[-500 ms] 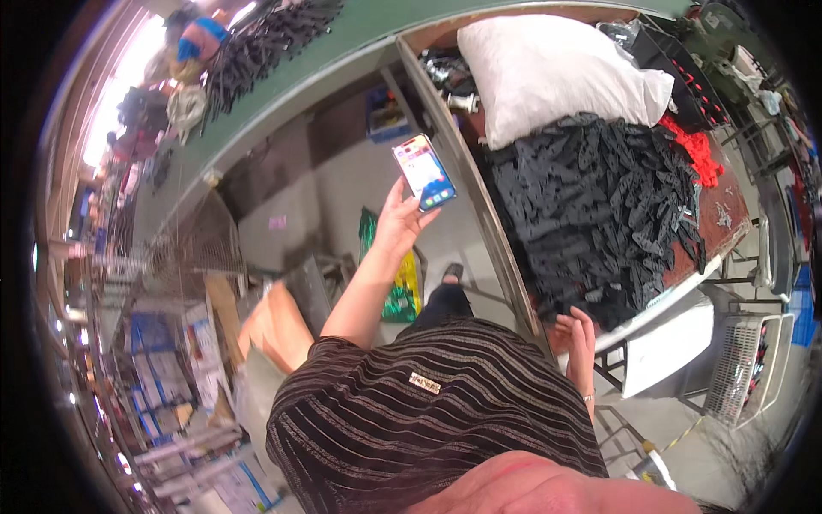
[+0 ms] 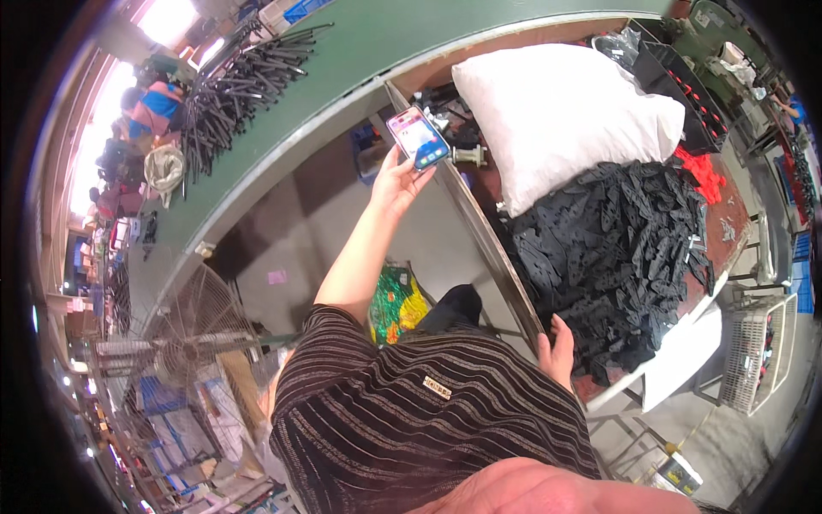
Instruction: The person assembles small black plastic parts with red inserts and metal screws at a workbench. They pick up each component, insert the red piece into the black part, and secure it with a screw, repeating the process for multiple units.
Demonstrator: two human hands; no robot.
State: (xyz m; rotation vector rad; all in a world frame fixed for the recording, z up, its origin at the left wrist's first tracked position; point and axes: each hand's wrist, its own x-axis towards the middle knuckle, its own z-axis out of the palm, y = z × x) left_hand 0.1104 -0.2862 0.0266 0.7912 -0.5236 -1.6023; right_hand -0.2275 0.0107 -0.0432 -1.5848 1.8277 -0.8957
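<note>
My left hand (image 2: 396,186) is closed round a smartphone (image 2: 418,138) with its screen lit and turned up. My arm is stretched forward, so the phone is by the corner of the wooden-rimmed worktable (image 2: 484,236). At the table's near edge is my right hand (image 2: 560,349), its thumb and fingers apart and nothing seen in it. Close beside that hand lies a heap of black cut pieces (image 2: 612,248). Behind the heap rests a stuffed white sack (image 2: 565,111).
A green table (image 2: 360,43) bears a bundle of black strips (image 2: 235,94). On the left stands a large fan (image 2: 193,325). A green and yellow bag (image 2: 398,300) is on the floor. Red pieces (image 2: 702,174) lie beyond the heap; a white basket (image 2: 758,355) stands at right.
My left hand has carried the phone forward, toward the table corner. My right hand has come to the worktable's near edge. The whole view has shifted, and more of the green table shows.
</note>
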